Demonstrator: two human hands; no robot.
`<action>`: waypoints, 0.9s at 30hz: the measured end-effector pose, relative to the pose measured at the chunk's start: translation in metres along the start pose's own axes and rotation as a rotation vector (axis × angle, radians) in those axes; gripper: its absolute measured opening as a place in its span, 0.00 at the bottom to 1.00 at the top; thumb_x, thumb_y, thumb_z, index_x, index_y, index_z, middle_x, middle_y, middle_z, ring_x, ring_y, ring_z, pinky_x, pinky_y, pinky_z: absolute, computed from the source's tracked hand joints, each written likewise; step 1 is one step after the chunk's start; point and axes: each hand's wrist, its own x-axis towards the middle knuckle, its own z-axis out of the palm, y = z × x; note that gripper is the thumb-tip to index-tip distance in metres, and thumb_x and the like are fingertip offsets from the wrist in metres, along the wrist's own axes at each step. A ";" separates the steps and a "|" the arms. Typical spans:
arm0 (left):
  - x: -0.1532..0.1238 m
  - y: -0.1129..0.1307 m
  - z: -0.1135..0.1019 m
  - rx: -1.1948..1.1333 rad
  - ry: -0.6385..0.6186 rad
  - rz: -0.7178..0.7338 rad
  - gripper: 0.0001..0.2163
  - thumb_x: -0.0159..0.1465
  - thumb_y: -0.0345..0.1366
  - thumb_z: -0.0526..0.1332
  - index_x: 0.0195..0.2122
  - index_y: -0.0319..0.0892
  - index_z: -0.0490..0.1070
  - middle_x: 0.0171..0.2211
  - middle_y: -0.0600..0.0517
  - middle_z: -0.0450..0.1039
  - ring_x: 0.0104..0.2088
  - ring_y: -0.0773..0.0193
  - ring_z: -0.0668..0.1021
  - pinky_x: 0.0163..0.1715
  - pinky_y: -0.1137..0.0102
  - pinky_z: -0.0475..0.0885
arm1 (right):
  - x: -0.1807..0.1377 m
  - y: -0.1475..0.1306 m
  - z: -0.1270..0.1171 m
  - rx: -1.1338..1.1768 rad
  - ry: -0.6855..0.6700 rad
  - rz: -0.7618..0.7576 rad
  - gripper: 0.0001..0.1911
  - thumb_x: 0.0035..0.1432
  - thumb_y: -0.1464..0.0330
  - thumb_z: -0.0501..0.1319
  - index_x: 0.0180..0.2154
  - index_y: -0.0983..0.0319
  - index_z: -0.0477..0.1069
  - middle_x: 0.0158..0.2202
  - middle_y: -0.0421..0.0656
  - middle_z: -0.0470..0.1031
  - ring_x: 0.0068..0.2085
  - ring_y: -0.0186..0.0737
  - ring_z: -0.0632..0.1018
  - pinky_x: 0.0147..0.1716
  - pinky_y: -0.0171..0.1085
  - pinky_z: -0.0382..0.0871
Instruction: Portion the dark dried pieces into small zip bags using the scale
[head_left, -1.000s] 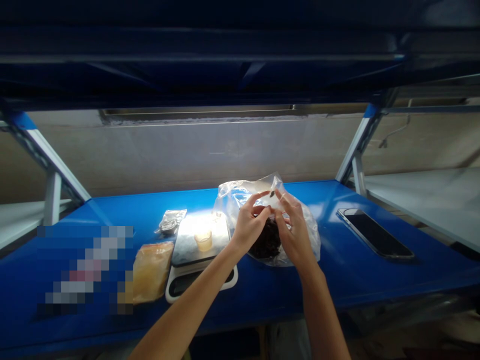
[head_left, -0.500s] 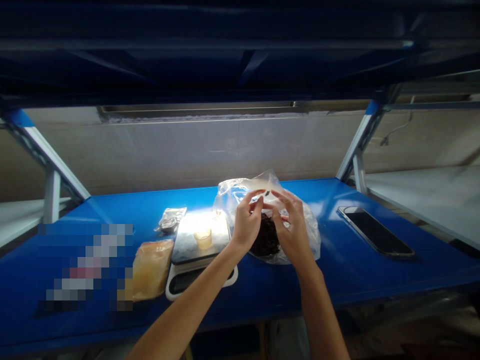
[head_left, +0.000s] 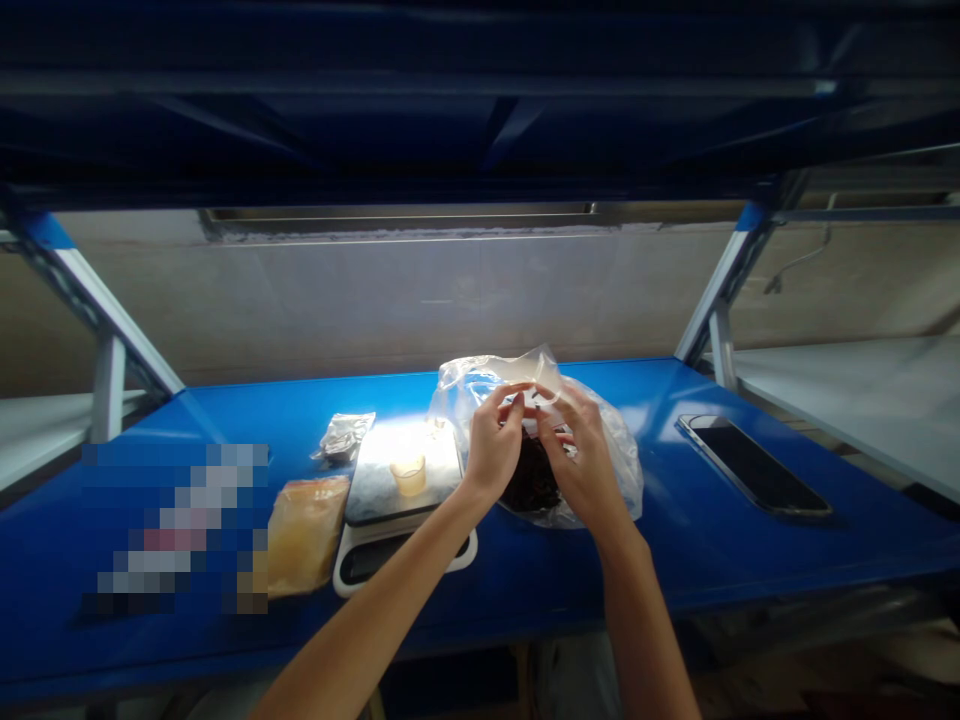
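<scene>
My left hand (head_left: 495, 445) and my right hand (head_left: 581, 450) meet over an open clear plastic bag (head_left: 619, 455). The bag holds dark, crumbly dried material (head_left: 531, 482). Thumbs and index fingers of both hands are pinched, the fingertips almost touching. A small dark flake (head_left: 535, 395) is barely visible between them, mostly hidden by the fingers. Left of the bag stands a white kitchen scale (head_left: 461, 562), with a small translucent cup (head_left: 409, 477) on its plate. My left forearm passes over the scale's front and hides part of it.
A zip bag of yellowish material (head_left: 306, 535) lies left of the scale, with a crumpled silvery packet (head_left: 346, 437) behind. A phone (head_left: 750, 462) rests at the right of the blue shelf (head_left: 660, 560). Another shelf (head_left: 480, 130) hangs overhead. The far-left object is pixelated.
The fingertips of my two hands have drawn closer, and the dark flake that showed plainly between them is now mostly covered. The objects on the shelf stay where they were.
</scene>
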 end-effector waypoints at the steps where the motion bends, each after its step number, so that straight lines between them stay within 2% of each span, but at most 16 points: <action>1: 0.000 0.000 0.000 0.005 0.012 -0.003 0.08 0.64 0.29 0.56 0.39 0.42 0.74 0.32 0.51 0.80 0.31 0.64 0.82 0.34 0.73 0.73 | 0.000 0.000 0.000 0.000 0.000 0.000 0.19 0.63 0.59 0.54 0.53 0.55 0.71 0.60 0.50 0.60 0.59 0.51 0.67 0.42 0.44 0.77; 12: -0.004 0.003 0.000 0.095 0.055 -0.010 0.08 0.66 0.30 0.54 0.42 0.41 0.72 0.28 0.51 0.80 0.30 0.66 0.81 0.34 0.74 0.69 | 0.000 0.003 0.000 0.005 0.045 -0.049 0.16 0.62 0.61 0.56 0.48 0.56 0.74 0.58 0.52 0.62 0.59 0.53 0.68 0.39 0.44 0.79; 16: -0.004 0.002 0.000 0.109 0.028 0.007 0.08 0.66 0.32 0.55 0.43 0.41 0.72 0.26 0.52 0.79 0.27 0.66 0.79 0.29 0.75 0.67 | 0.000 0.005 0.000 -0.007 0.023 -0.065 0.19 0.64 0.62 0.54 0.55 0.52 0.68 0.58 0.51 0.62 0.60 0.50 0.66 0.38 0.44 0.79; 19: -0.003 0.001 0.000 0.098 0.010 0.013 0.08 0.65 0.32 0.55 0.42 0.41 0.72 0.25 0.52 0.78 0.28 0.65 0.79 0.29 0.75 0.68 | 0.000 0.006 0.000 0.004 0.008 -0.045 0.21 0.64 0.61 0.53 0.59 0.51 0.64 0.59 0.51 0.61 0.59 0.49 0.67 0.39 0.45 0.79; 23: -0.002 0.001 0.000 0.085 0.014 0.007 0.08 0.65 0.31 0.55 0.41 0.41 0.72 0.27 0.52 0.78 0.29 0.65 0.80 0.31 0.74 0.69 | 0.000 0.006 0.001 0.022 -0.015 0.012 0.20 0.64 0.60 0.53 0.56 0.54 0.69 0.58 0.52 0.62 0.55 0.49 0.71 0.42 0.45 0.78; 27: -0.001 0.000 -0.001 0.101 0.034 -0.004 0.08 0.65 0.31 0.55 0.41 0.40 0.72 0.27 0.51 0.78 0.28 0.65 0.79 0.30 0.74 0.68 | 0.000 0.005 0.000 0.019 -0.006 -0.003 0.19 0.62 0.59 0.55 0.52 0.57 0.73 0.56 0.53 0.64 0.57 0.51 0.70 0.38 0.43 0.79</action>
